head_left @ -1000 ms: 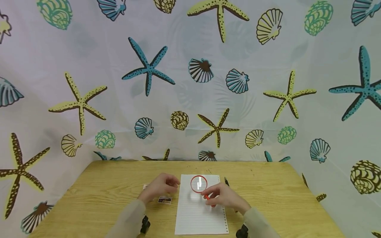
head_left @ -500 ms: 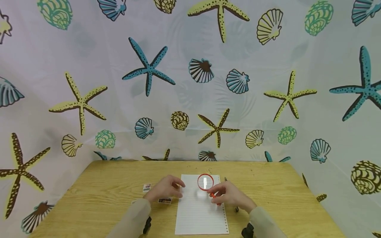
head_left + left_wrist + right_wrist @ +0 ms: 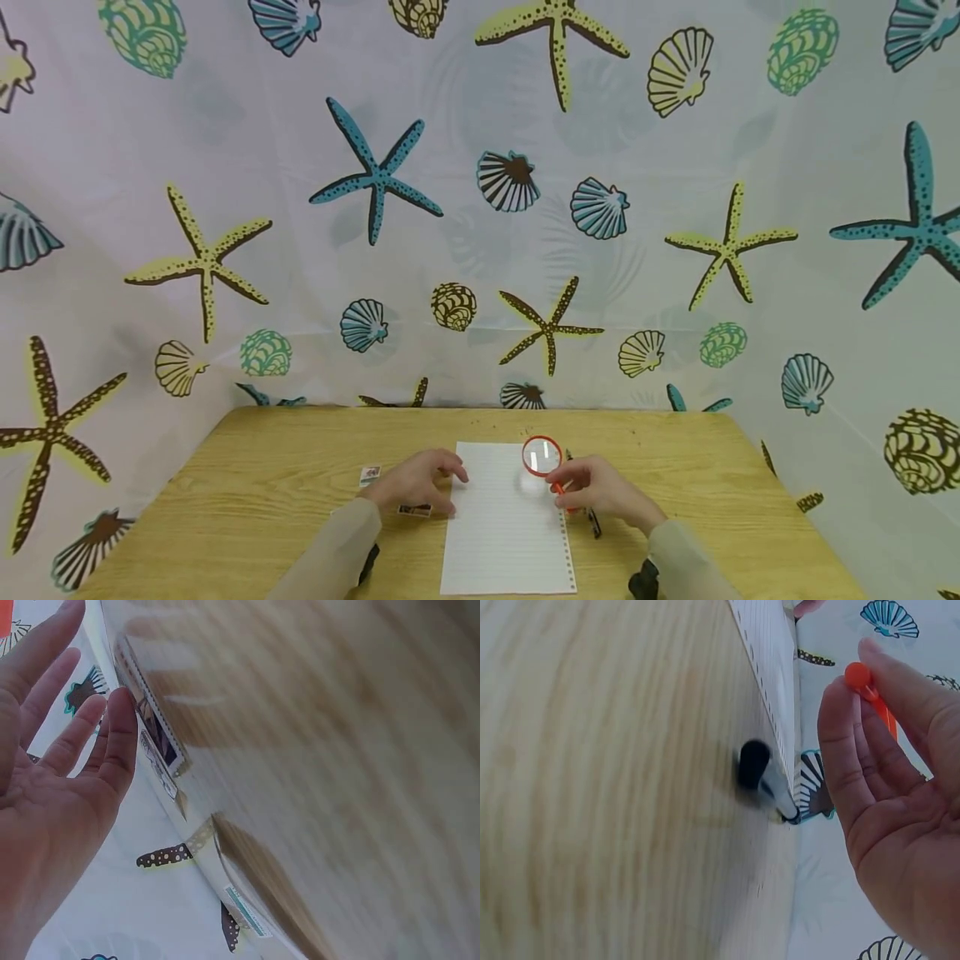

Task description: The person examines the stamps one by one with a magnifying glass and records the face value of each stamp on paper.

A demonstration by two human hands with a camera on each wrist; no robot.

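My right hand (image 3: 603,493) pinches the red handle (image 3: 858,675) of a round magnifying glass (image 3: 542,456), whose red-rimmed lens hangs over the upper right of a lined sheet of paper (image 3: 502,550). At the sheet's left edge, my left hand (image 3: 416,482) holds nothing, its fingers loosely bent in the left wrist view. Beneath that hand lies a stamp-like picture (image 3: 154,720) with a perforated edge, partly hidden from the head view. Just right of the paper, close to my right hand, lies a dark pen (image 3: 595,523), partly covered by the hand.
Another small picture stamp (image 3: 370,475) lies left of my left hand. A further paper slip (image 3: 247,911) shows in the left wrist view. The wooden table (image 3: 712,500) is enclosed by a curtain (image 3: 465,250) printed with shells and starfish.
My right hand has carried the magnifying glass rightward, from the middle of the paper to its right edge. My left hand has shifted slightly right, to the paper's left edge.
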